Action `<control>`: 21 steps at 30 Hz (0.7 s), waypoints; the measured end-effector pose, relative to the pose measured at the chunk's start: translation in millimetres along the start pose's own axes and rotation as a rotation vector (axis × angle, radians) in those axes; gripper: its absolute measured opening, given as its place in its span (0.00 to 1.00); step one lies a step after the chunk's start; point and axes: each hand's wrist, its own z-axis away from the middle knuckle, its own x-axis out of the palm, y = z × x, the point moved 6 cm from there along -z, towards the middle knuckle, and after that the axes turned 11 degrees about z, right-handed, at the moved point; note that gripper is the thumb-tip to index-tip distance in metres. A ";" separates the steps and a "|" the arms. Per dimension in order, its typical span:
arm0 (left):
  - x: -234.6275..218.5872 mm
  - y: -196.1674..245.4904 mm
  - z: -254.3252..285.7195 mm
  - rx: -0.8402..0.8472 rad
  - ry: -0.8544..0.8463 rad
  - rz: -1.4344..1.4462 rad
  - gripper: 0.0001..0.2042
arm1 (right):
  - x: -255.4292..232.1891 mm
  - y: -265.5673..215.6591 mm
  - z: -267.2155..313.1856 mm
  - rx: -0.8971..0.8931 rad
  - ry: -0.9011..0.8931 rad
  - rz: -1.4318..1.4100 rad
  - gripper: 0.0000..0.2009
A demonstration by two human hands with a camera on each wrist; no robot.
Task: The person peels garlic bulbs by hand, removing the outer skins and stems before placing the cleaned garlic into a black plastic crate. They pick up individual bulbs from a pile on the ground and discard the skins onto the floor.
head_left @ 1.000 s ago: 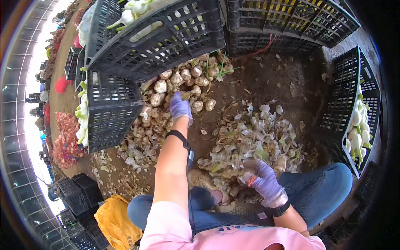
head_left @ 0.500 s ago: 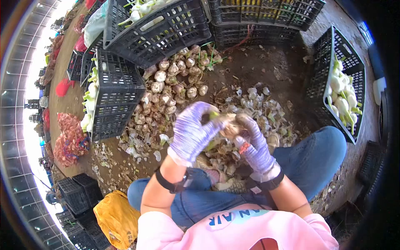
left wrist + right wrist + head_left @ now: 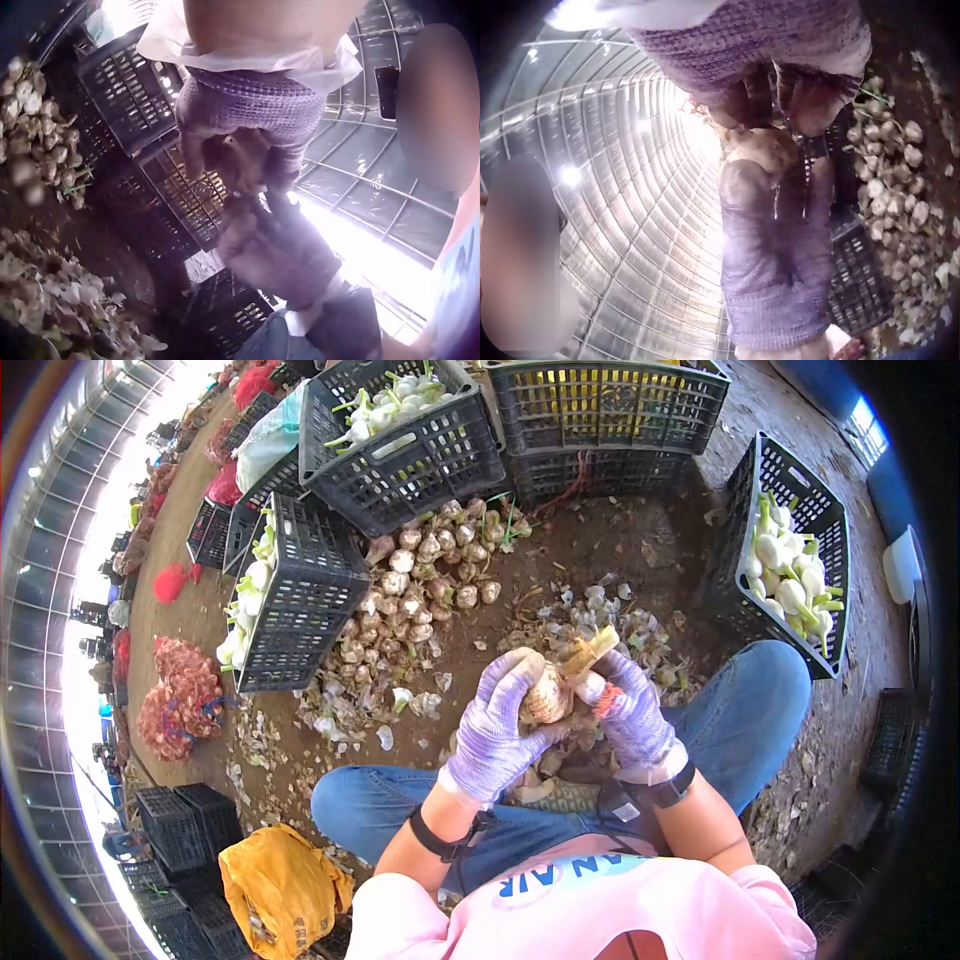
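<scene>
Both hands wear purple knit gloves with bare-looking, soiled fingertips. In the head view my left hand [image 3: 492, 735] grips a garlic bulb [image 3: 547, 696], thumb below and fingers over its far side. At the stem end, my right hand [image 3: 637, 718] pinches the bulb, with an orange-red wrap [image 3: 607, 701] round its thumb. The short stem [image 3: 597, 646] points up and to the right. From the right wrist, the pale bulb [image 3: 765, 148] shows between the fingertips of both hands. In the left wrist view it is mostly hidden by shaded fingers.
Unpeeled garlic bulbs [image 3: 430, 575] lie heaped on the ground ahead. Shed skins [image 3: 630, 628] litter the ground by the feet. Black crates of peeled white garlic stand at left [image 3: 300, 600], ahead [image 3: 410, 470] and right [image 3: 730, 550]. A yellow sack [image 3: 285, 890] sits at lower left.
The left hand reached to the heap, then came back with a garlic bulb to the right hand. Both hands now hold it closer to the body, its stem turned up.
</scene>
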 end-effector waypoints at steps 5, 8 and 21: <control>-3.5 3.9 3.9 0.013 0.018 0.039 0.40 | 8.2 -14.0 -3.5 0.085 -0.066 0.013 0.16; -1.3 -5.0 8.8 -0.045 -0.021 0.101 0.37 | 5.8 -18.2 -1.7 0.162 -0.101 0.111 0.12; 45.5 -60.4 33.7 -0.991 0.202 1.310 0.41 | -18.5 13.3 -2.3 -0.024 -0.097 0.245 0.19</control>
